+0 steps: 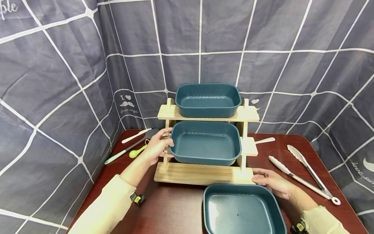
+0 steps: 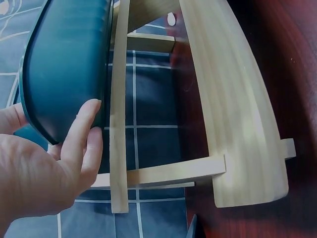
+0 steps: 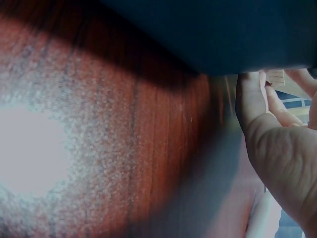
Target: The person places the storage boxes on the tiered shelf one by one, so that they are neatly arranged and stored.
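Note:
A three-tier wooden rack (image 1: 204, 173) stands on the table. On its middle tier sits a dark teal rectangular bin (image 1: 205, 141), and a similar bin (image 1: 208, 100) rests on the top tier. My left hand (image 1: 157, 146) grips the middle bin's left end, thumb at the rim and fingers (image 2: 81, 129) against the outer wall. With thumb and fingers, my right hand (image 1: 273, 182) holds the right end of the rack's bottom board. In the right wrist view, a bin partly covers those fingertips. Just in front of the rack, a third teal bin (image 1: 238, 208) lies on the table.
Left of the rack are a white-handled knife (image 1: 135, 136), a spatula (image 1: 122, 152) with a mint handle and a green spoon (image 1: 137, 152). Metal tongs (image 1: 309, 177) lie at the right. A white handle (image 1: 265, 140) pokes out behind the rack. Grey checked cloth (image 1: 219, 42) hangs around the table.

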Tool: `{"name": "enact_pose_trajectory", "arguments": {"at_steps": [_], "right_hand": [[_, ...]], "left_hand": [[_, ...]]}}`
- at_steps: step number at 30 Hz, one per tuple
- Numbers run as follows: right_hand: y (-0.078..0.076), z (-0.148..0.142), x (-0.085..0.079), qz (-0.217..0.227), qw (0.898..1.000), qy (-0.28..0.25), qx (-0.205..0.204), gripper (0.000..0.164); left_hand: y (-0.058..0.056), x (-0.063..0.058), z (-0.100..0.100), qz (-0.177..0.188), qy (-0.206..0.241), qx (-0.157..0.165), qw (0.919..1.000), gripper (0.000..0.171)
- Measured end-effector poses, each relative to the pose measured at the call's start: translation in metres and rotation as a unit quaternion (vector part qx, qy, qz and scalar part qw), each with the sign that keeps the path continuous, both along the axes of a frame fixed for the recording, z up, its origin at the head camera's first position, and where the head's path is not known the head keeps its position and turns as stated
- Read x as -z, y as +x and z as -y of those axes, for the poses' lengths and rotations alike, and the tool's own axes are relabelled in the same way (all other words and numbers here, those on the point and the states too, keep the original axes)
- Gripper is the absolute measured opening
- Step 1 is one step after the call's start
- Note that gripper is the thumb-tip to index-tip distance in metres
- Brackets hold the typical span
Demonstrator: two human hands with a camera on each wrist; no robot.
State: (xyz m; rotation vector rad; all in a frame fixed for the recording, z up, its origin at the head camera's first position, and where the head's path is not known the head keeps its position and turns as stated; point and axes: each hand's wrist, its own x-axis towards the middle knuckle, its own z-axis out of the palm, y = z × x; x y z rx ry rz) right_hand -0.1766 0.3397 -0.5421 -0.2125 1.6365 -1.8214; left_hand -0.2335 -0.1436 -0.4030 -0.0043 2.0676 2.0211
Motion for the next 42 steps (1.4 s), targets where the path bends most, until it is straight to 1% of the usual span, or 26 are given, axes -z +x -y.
{"name": "enact_pose_trajectory", "arguments": {"at_steps": [4, 10, 17, 23, 32, 42], "right_hand": [[0.001, 0.0, 0.0, -0.002, 1.0, 0.003, 0.003, 0.054], [0.001, 0.0, 0.0, -0.003, 1.0, 0.014, 0.005, 0.055], [0.001, -0.001, -0.002, -0.003, 1.0, 0.007, 0.001, 0.057], [0.001, 0.0, -0.001, 0.001, 1.0, 0.014, 0.003, 0.056], [0.0, 0.0, 0.0, 0.0, 1.0, 0.019, 0.004, 0.058], [0.001, 0.001, 0.0, 0.005, 1.0, 0.002, 0.0, 0.056]], "left_hand": [[-0.005, 0.0, -0.001, 0.001, -0.001, -0.001, 1.0, 0.072], [-0.012, 0.001, -0.003, 0.01, -0.001, -0.01, 0.9999, 0.071], [-0.019, 0.001, -0.005, 0.009, 0.009, 0.001, 0.9999, 0.073], [-0.025, 0.002, -0.009, 0.009, 0.014, 0.0, 0.9999, 0.073], [-0.028, 0.001, -0.013, 0.018, 0.031, -0.002, 0.9993, 0.074], [-0.028, 0.002, -0.011, 0.031, 0.045, -0.004, 0.9985, 0.069]]}}
